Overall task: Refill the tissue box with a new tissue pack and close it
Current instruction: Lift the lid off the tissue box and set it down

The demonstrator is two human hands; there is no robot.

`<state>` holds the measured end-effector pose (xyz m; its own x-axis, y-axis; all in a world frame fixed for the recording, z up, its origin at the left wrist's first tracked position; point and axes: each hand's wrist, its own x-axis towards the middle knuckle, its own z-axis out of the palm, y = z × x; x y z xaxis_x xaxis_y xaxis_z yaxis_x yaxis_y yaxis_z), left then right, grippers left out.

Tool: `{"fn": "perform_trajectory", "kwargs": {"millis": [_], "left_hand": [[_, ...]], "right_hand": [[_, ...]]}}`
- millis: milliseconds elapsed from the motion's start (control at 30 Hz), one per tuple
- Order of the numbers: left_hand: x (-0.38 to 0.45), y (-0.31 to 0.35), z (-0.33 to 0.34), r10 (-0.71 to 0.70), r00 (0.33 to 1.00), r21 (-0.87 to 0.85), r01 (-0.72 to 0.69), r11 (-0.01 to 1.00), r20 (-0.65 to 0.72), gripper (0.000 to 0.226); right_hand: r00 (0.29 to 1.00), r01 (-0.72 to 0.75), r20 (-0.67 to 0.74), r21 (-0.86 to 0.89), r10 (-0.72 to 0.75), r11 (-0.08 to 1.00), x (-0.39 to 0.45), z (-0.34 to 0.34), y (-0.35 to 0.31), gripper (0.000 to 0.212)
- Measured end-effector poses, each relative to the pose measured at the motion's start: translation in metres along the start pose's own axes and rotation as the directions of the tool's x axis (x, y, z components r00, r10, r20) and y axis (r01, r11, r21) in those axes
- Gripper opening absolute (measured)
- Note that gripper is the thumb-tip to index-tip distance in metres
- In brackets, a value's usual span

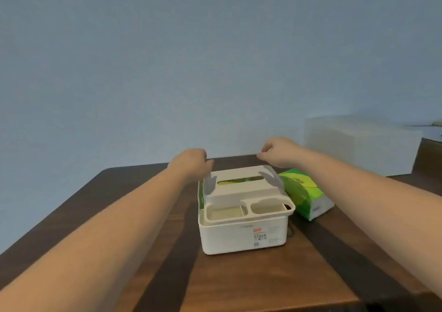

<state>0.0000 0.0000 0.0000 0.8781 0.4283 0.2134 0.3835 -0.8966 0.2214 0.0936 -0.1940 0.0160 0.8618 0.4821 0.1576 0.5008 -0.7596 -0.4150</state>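
Two bare forearms reaching in from the lower corners, over a dark wooden worktop [239,283] crossed by their shadows. White plastic tissue box [244,236] standing near the middle of it, a barcode sticker on the near wall. Two shallow open compartments along the near top edge, both apparently bare inside. Behind them the lid [241,183], slotted, tilted and not seated flat on the box: raised a little, with a gap down the left side. Green showing through the slot and through that left gap, so a pack seems to sit inside. Another tissue pack [308,197], green and white, lying on the worktop just right of the box, close to its far right corner, angled.

Left hand [191,164] above the far left corner of the lid, fingers curled down and inward; grip loosely closed, held over the lid edge, contact too blurred to judge. Right hand [278,151] above the far right corner, clear of the lid, thumb and forefinger pinched together, other fingers curled; nothing visible between them.

Farther right, a pale boxy block [358,144] against the wall, blurred. Beyond everything, a plain blue-grey wall [167,60].
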Motion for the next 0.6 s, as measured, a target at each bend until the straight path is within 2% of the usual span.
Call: {"fn": "perform_trajectory", "kwargs": {"millis": [100,267,467,600], "left_hand": [[-0.015,-0.005,0.004,-0.046,0.999,-0.067,0.046,0.997,-0.004,0.04],[-0.032,-0.014,0.01,-0.167,0.985,-0.113,0.171,0.979,0.045,0.026],[-0.037,-0.012,0.023,-0.167,0.977,-0.171,0.189,0.967,0.133,0.023],[-0.039,-0.009,0.033,-0.205,0.971,-0.224,0.228,0.948,0.119,0.016]], "right_hand": [[0.997,-0.077,0.002,0.004,0.077,0.997,-0.013,0.001,0.007,0.038],[0.965,-0.233,0.116,-0.016,0.233,0.972,-0.033,0.006,0.011,0.025],[0.943,-0.286,0.164,-0.043,0.289,0.957,-0.038,0.013,0.021,0.025],[0.946,-0.29,0.15,-0.012,0.288,0.957,-0.037,0.022,0.027,0.014]]}}
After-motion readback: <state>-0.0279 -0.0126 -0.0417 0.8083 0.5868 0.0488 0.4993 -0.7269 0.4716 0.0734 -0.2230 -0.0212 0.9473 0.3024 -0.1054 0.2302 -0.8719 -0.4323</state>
